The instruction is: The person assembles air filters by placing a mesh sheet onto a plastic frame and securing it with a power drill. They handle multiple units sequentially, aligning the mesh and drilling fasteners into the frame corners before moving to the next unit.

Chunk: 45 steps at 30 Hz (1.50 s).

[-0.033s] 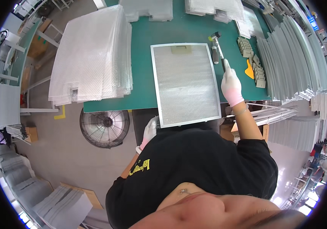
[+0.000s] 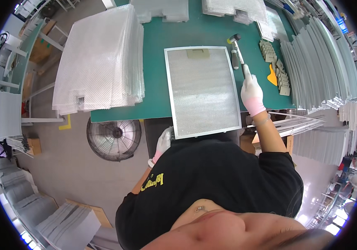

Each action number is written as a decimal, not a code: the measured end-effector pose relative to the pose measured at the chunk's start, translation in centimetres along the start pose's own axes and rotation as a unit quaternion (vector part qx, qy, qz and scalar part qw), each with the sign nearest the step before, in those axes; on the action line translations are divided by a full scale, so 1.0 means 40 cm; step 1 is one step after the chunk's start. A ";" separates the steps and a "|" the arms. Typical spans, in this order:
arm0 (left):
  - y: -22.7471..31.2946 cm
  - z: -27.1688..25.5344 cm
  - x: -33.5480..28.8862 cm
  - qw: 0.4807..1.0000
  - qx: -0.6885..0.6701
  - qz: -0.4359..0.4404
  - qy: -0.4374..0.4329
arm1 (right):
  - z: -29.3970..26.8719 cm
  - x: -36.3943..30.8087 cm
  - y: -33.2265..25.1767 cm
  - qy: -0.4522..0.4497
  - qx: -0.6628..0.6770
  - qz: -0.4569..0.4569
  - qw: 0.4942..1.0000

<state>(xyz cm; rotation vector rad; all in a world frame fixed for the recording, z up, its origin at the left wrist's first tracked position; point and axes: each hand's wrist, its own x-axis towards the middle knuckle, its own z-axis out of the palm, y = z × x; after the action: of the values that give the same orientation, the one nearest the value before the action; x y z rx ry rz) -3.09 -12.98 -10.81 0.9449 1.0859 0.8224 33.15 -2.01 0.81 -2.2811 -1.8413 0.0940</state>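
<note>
Lengthwise, the silver-framed rectangular metal-mesh panel point(image 2: 204, 96) points away from the body, overhanging the green tabletop point(image 2: 157, 89). The white-gloved right hand point(image 2: 252, 92) wraps a black-handled hammer point(image 2: 239, 54), head forward; the white-gloved left hand point(image 2: 163, 142), by the panel's near-left corner, has an unclear grip.

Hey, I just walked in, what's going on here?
A gloved person is at a green table. Their right hand holds a hammer beside a framed mesh panel, which juts over the table's near edge. The left hand is at the panel's lower left corner; its grip is unclear.
</note>
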 end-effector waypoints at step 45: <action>0.025 0.010 0.013 0.997 -0.048 -0.025 -0.054 | 0.004 -0.052 0.160 0.177 -0.040 0.024 0.983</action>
<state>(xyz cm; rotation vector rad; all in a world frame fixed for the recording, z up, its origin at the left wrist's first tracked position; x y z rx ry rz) -2.65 -12.21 -10.02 0.8681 0.9638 0.7682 38.81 -5.29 -0.79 -2.2174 -1.6323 -0.3630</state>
